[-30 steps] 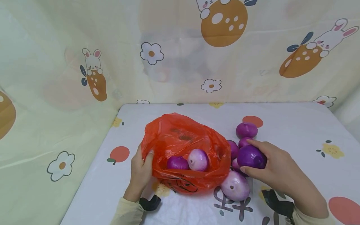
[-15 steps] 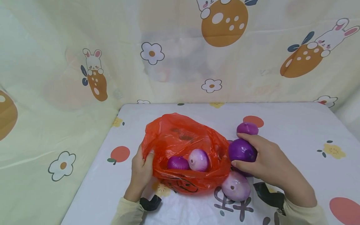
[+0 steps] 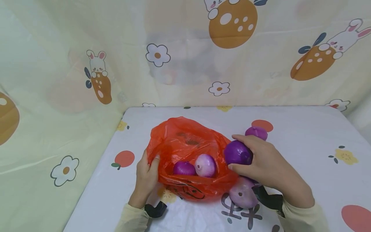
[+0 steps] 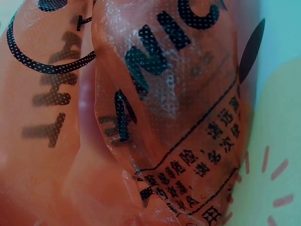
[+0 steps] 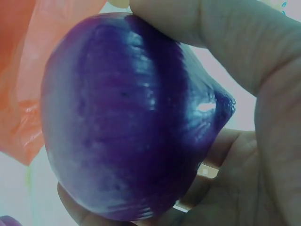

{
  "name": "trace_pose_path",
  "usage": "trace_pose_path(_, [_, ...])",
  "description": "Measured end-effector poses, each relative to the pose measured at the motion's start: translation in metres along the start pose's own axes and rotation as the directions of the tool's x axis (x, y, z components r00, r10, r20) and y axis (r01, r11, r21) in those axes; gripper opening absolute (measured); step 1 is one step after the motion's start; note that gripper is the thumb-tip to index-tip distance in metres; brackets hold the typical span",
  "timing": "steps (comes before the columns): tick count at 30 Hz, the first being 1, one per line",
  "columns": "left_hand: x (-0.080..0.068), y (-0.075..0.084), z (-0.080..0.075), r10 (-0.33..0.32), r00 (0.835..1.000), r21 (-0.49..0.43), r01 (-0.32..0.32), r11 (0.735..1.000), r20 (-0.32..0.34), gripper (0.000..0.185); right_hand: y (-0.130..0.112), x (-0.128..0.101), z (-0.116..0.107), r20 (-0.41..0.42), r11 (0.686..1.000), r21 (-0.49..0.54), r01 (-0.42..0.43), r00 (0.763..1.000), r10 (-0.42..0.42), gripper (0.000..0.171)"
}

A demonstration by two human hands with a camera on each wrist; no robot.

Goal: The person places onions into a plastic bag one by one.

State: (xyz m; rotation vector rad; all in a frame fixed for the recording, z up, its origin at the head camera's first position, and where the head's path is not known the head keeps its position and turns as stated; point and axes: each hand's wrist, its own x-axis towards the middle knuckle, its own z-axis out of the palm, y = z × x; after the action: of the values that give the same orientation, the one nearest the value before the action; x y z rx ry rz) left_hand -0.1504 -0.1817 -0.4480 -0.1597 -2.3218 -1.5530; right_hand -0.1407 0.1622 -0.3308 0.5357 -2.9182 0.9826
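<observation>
Onion (image 3: 237,152) sits wrapped in my right hand (image 3: 262,162) beside the orange bag's (image 3: 188,145) rim; my left hand (image 3: 146,177) pinches that rim, propping its mouth wide for loading.

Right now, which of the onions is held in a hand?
The dark purple onion in the right hand, at the orange bag's mouth; the others lie untouched.

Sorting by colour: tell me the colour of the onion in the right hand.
Deep glossy purple. The onion shows best in the right wrist view.
</observation>
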Motion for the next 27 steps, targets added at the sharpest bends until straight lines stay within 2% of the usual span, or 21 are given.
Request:
trace_pose_path(9, [0.000,0.000,0.000,0.012,1.000,0.010,-0.012,1.000,-0.010,0.046,-0.009,0.006,0.005,0.030,1.000,0.031,0.002,1.000,-0.003,0.082])
trace_pose_path(17, [0.000,0.000,0.000,0.010,1.000,0.002,-0.010,1.000,-0.006,0.047,-0.012,0.012,0.011,0.010,0.996,0.041,0.078,0.997,-0.079,0.080])
trace_pose_path(27, [0.000,0.000,0.000,0.007,1.000,0.006,-0.006,1.000,-0.007,0.047,-0.016,0.016,0.017,0.027,0.995,0.049,0.088,0.996,-0.089,0.080])
